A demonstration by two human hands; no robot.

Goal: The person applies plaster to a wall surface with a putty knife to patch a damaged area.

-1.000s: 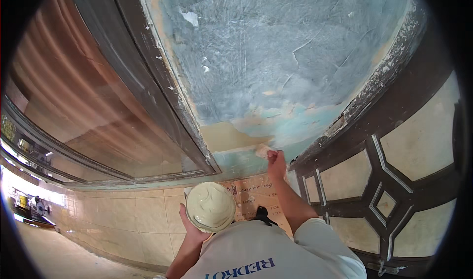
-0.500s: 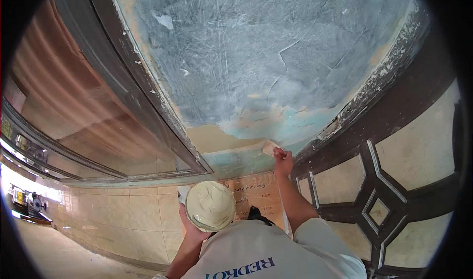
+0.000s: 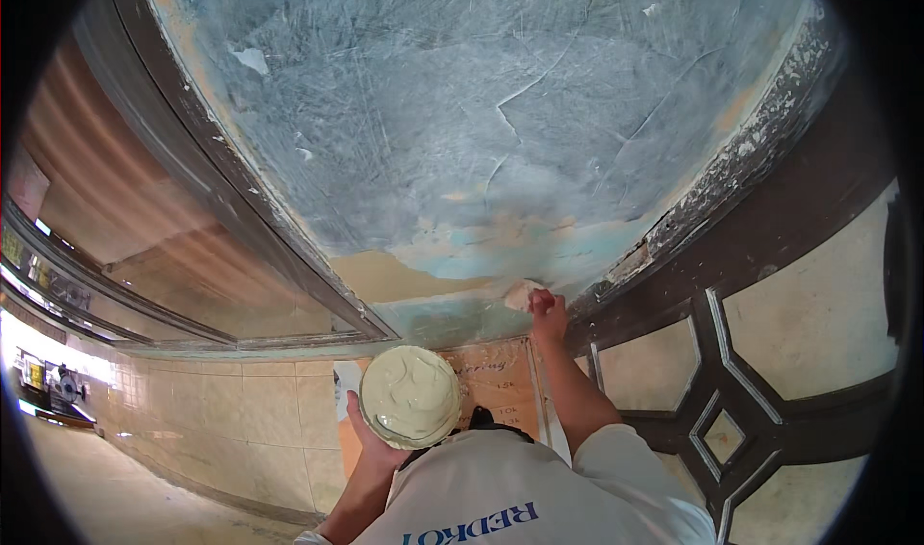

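My left hand (image 3: 373, 447) grips the side of a round tub (image 3: 411, 397), filled near its rim with a thick cream-coloured paste that has swirl marks on top. Out ahead and to the right, my right hand (image 3: 548, 316) is closed on a pale flat scraper (image 3: 521, 296). Its broad end lies against the lower part of a worn blue-grey wall (image 3: 423, 112). Beside the scraper, a beige patch (image 3: 409, 275) and streaks of light turquoise run across the wall. Most of the scraper's handle is hidden by my fingers.
A dark-framed window (image 3: 173, 228) borders the wall on the left. To the right stands a dark panelled door (image 3: 664, 343) with a flaking frame (image 3: 722, 165). Beige tiles (image 3: 241, 401) and an orange printed board (image 3: 496, 372) are below.
My right hand and the scraper have shifted slightly left and down along the wall. The view has swung a little, so the wall sits further left. The tub stays in my left hand.
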